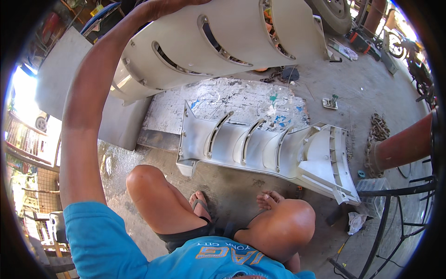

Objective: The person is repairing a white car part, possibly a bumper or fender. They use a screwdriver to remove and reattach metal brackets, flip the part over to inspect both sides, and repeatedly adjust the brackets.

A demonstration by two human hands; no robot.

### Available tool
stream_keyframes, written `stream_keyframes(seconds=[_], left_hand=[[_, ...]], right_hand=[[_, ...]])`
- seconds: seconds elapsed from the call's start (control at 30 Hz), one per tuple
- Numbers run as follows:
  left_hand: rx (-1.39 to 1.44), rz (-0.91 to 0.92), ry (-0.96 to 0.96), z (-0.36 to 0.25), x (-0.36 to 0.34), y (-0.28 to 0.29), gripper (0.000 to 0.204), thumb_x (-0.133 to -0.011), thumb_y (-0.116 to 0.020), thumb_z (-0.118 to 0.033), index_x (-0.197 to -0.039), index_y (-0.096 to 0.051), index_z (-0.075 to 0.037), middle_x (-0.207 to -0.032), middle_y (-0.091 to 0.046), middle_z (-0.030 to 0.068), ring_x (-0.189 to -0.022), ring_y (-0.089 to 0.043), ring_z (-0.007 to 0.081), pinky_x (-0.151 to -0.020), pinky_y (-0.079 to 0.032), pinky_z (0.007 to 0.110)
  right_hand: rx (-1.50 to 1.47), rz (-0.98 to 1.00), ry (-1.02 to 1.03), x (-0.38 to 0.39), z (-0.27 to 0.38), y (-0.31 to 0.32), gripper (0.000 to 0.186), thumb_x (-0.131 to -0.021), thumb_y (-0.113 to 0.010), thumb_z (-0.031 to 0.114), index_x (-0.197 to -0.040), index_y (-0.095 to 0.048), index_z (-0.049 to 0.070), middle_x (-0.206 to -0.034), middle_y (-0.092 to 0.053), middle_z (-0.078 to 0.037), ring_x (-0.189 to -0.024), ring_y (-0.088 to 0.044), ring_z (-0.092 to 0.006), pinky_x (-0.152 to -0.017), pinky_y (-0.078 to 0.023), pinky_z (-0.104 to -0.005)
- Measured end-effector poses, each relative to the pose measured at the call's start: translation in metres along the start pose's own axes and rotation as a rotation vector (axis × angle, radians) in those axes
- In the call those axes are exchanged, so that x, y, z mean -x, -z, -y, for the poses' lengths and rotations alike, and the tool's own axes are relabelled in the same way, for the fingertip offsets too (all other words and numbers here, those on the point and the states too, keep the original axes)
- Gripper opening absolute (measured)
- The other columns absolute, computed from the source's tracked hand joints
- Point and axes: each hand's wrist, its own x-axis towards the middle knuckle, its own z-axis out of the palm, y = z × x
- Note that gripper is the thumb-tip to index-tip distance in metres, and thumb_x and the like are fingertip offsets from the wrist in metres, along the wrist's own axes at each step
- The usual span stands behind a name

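Observation:
A large off-white slotted body panel [181, 42] stands tilted across the upper part of the view. My left arm reaches up to it, and my left hand [179, 3] grips its upper edge; the fingers are mostly cut off by the picture's rim. Nearer to me lies a second white slotted panel [227, 144], with three curved slots and a ribbed right end. Beside my bent right knee is my right hand [270, 200], its fingers loosely apart with nothing seen in them. The right forearm is hidden by the leg.
Under the panels lies a paint-spattered board [232, 95]. A grey sheet [58, 69] is at the left. On the right stand a red-brown post [404, 144] wrapped in chain [378, 128], a black metal frame [395, 190] and a clear plastic box [374, 202]. A tyre [332, 16] is behind.

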Motion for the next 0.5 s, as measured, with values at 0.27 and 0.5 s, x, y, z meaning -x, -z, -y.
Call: stream_keyframes(seconds=[0.27,0.5], left_hand=[[0.129,0.069,0.031,-0.007,0.015,0.003,0.074,-0.085,-0.069,-0.073,-0.11,-0.078,-0.004,-0.1,-0.073,0.0035,-0.092,-0.067,0.0134,-0.081,-0.054,0.035],[-0.046,0.014,0.016,-0.022,0.031,0.016,0.078,-0.084,-0.066,-0.077,-0.106,-0.079,-0.003,-0.098,-0.073,0.005,-0.091,-0.067,0.0155,-0.081,-0.053,0.035]], right_hand=[[0.15,0.007,0.318,0.044,0.15,-0.034,0.04,-0.102,-0.064,0.019,-0.133,-0.059,-0.005,-0.116,-0.072,-0.016,-0.105,-0.069,-0.0212,-0.088,-0.056,-0.0334],[0.49,-0.345,1.23,0.054,0.288,-0.044,0.035,-0.1,-0.065,0.015,-0.131,-0.064,-0.003,-0.123,-0.071,-0.015,-0.114,-0.067,-0.0215,-0.1,-0.052,-0.0345]])
